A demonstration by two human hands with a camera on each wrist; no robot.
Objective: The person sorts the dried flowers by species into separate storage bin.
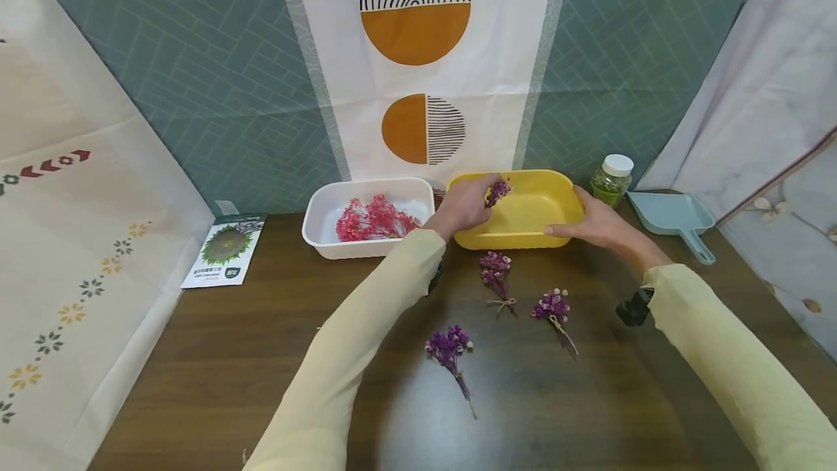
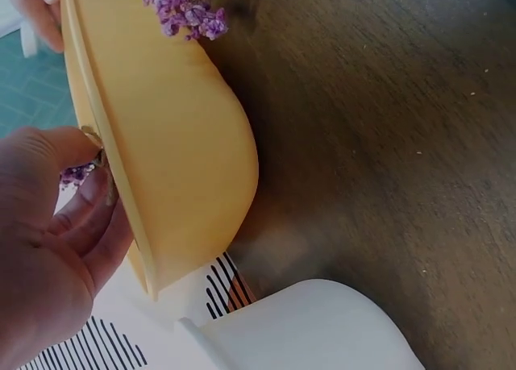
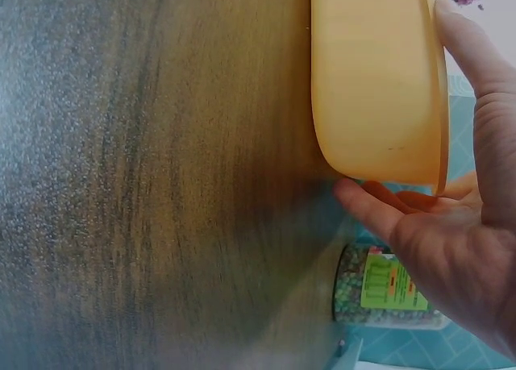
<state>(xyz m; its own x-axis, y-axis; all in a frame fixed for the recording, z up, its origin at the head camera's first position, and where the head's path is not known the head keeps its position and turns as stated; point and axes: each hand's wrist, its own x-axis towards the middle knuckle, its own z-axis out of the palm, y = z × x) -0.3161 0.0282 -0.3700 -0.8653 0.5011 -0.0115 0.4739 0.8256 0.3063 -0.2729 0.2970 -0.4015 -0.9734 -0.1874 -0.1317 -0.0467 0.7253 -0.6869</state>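
Note:
Pinched in my left hand (image 1: 467,203) is a small bunch of dried purple flowers (image 1: 498,192), held over the left end of a yellow plastic basin (image 1: 523,241). In the left wrist view, thumb and fingertips close on the twine-tied stems (image 2: 106,176) just behind the basin's rim. My right hand (image 1: 598,224) holds the basin's right end, thumb at the front rim and fingers around the outer side. Three more purple bunches lie on the table: one tied bunch (image 1: 497,275) before the basin, another (image 1: 554,310) to its right, and one (image 1: 450,347) nearer me.
To the left stands a white basin (image 1: 356,248) with red dried flowers (image 1: 375,219). A seed packet (image 1: 224,251) lies at the far left. Behind my right hand are a white-lidded jar (image 1: 612,180) and a pale blue dustpan (image 1: 673,214). Cloth hangs along the back and sides.

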